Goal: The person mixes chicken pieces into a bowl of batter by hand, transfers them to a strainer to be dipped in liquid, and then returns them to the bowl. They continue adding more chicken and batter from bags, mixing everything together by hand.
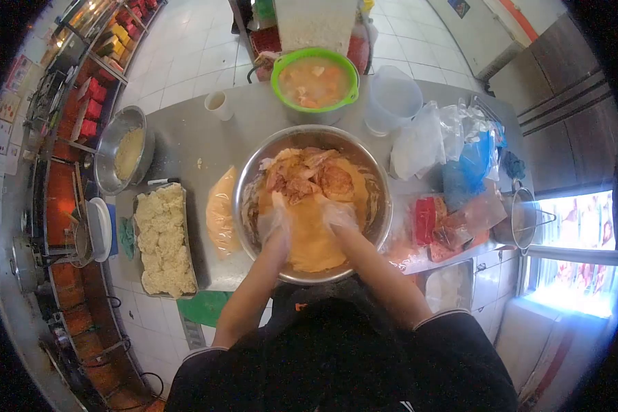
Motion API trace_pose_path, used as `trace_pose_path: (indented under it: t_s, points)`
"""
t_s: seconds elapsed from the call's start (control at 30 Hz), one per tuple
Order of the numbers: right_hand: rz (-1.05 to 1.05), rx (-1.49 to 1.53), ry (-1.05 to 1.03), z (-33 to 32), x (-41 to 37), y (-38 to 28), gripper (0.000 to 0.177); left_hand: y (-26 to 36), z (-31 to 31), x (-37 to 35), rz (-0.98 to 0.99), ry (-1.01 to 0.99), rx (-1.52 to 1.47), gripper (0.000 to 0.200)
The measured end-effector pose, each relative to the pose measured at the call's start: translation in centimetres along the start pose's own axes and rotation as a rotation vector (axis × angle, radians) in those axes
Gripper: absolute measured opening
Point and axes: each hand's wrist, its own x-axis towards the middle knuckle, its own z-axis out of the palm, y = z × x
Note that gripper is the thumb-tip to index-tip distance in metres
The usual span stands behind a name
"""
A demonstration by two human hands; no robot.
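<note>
A large steel bowl (384,226) holds orange-tan powder (316,247), with seasoned raw meat pieces (302,175), apparently chicken, heaped at its far side. Both my hands are inside the bowl in clear plastic gloves. My left hand (276,218) is at the near left edge of the meat, partly sunk in the powder. On the other side, my right hand (339,214) reaches into the powder below a rounded meat piece. The fingers of both hands are mostly hidden by powder, meat and glove, so their grip does not show.
Left of the bowl lie a bag of orange powder (221,213), a tray of pale crumbly food (163,240) and a steel bowl (106,154). Beyond stand a cup (218,105), a green-rimmed colander (354,93) and a plastic jug (395,99). Plastic bags (419,141) crowd the right.
</note>
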Motion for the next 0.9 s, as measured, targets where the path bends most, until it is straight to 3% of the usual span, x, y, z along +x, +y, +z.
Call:
trace_pose_path:
  t_s: [0.07, 0.2, 0.27, 0.37, 0.4, 0.47, 0.57, 0.63, 0.67, 0.77, 0.83, 0.87, 0.9]
  points:
    - [0.016, 0.100, 0.159, 4.6, 1.5, -0.3, 0.028, -0.4, 1.9, 0.3, -0.117, -0.053, -0.054, 0.070]
    - [0.091, 0.713, 0.035, 7.0, 2.9, -0.1, 0.034, -2.0, 3.0, 0.3, -0.085, -0.187, 0.023, 0.057]
    - [0.196, 1.205, -0.118, -0.7, -2.0, -2.1, 0.048, -1.5, 0.8, 0.0, 0.064, -0.285, 0.195, 0.051]
    - [0.368, 1.458, -0.242, -3.3, -3.6, -0.6, 0.043, 1.0, -3.3, -1.2, 0.472, -0.370, 0.715, 0.043]
    - [0.118, 0.941, -0.209, -4.6, -4.3, -0.4, 0.043, 1.8, -4.2, -1.5, 0.613, -0.351, 0.914, 0.041]
    - [-0.366, -0.118, -0.127, -7.0, -5.1, 0.0, 0.045, 3.0, -5.5, -2.1, 0.696, -0.294, 1.033, 0.038]
    - [-0.254, -0.199, 0.005, -7.4, -4.9, 0.4, 0.036, 6.0, -6.7, -3.0, 0.440, -0.269, 0.779, 0.039]
    - [0.018, 0.414, 0.027, -9.9, -6.1, -1.7, 0.029, 5.7, -7.3, -3.6, 0.400, -0.261, 0.553, 0.037]
    - [0.163, 0.717, 0.038, -11.8, -7.2, -3.4, 0.031, 4.7, -7.6, -3.8, 0.456, -0.241, 0.393, 0.042]
    - [0.157, 0.829, 0.137, -15.3, -9.5, -6.6, 0.034, 7.2, -7.2, -6.2, 0.864, -0.053, 0.341, 0.047]
    - [0.034, 0.500, 0.119, -10.6, -7.8, -3.8, 0.038, 7.3, -6.4, -5.9, 0.945, -0.174, 0.689, 0.044]
    - [-0.075, 0.227, 0.093, -6.1, -6.0, -1.3, 0.041, 4.8, -5.6, -4.2, 0.822, -0.387, 0.979, 0.045]
    - [-0.167, 0.068, 0.117, -2.1, -4.8, 0.8, 0.043, 5.4, -4.9, -3.9, 0.799, -0.424, 1.105, 0.046]
